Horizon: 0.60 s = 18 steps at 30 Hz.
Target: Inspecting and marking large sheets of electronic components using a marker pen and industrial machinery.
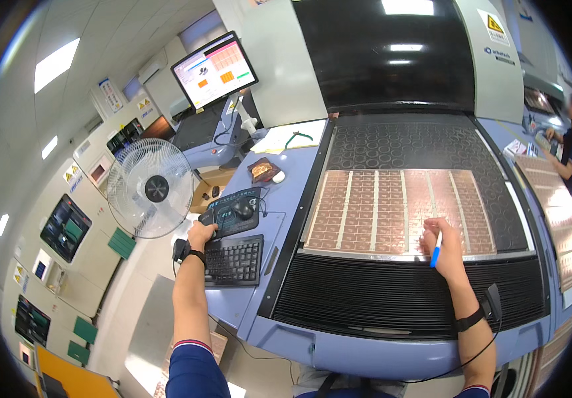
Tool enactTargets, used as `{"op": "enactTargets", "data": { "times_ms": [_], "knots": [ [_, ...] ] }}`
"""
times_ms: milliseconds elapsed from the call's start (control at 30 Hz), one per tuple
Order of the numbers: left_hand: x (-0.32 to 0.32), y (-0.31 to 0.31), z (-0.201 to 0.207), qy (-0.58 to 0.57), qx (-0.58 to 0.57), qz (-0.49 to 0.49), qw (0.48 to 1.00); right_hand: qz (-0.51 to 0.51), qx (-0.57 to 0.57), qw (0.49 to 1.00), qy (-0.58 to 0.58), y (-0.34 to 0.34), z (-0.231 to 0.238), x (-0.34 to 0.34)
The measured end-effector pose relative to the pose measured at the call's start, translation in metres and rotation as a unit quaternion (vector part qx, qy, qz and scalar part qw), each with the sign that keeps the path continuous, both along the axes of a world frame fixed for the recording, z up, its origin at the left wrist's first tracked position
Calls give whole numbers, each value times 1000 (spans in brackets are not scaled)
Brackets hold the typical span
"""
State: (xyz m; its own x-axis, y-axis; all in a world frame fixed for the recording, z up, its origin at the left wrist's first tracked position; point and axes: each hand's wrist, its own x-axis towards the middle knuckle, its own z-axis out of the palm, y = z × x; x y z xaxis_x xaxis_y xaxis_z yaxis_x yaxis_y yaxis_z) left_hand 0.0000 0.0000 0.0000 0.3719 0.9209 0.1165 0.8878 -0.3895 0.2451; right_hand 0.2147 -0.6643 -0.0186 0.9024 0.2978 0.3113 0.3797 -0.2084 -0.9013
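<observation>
Fingers of the right hand (444,242) curl around a blue pen (436,249) on the copper panel (392,209) at centre; left hand (201,235) grips a black controller (223,215) beside the keyboard (234,261).

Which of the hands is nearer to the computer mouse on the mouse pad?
Left. The left hand rests at the near-left edge of the mouse pad, close beside the computer mouse. The right hand, holding a blue pen, lies far right on the copper panel.

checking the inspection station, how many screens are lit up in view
4, maybe more hidden: the monitor above the desk, plus three wall panel screens at left, and.
</observation>
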Motion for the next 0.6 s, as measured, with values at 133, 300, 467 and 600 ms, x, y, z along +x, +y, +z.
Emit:
{"op": "enactTargets", "data": {
  "times_ms": [133,300,467,600],
  "knots": [
    [-28,-22,-12,-43,117,-34,992,16,-153,986,-63,-8,10,-10],
    [23,-198,30,-214,137,-382,888,45,-253,946,-197,-6,-3,-5],
    [49,-359,10,-147,-14,-479,865,86,-226,964,-108,-22,-13,-8],
    [60,-381,-41,-167,116,-391,898,127,-330,927,-124,-3,9,-35]
  ]
}}
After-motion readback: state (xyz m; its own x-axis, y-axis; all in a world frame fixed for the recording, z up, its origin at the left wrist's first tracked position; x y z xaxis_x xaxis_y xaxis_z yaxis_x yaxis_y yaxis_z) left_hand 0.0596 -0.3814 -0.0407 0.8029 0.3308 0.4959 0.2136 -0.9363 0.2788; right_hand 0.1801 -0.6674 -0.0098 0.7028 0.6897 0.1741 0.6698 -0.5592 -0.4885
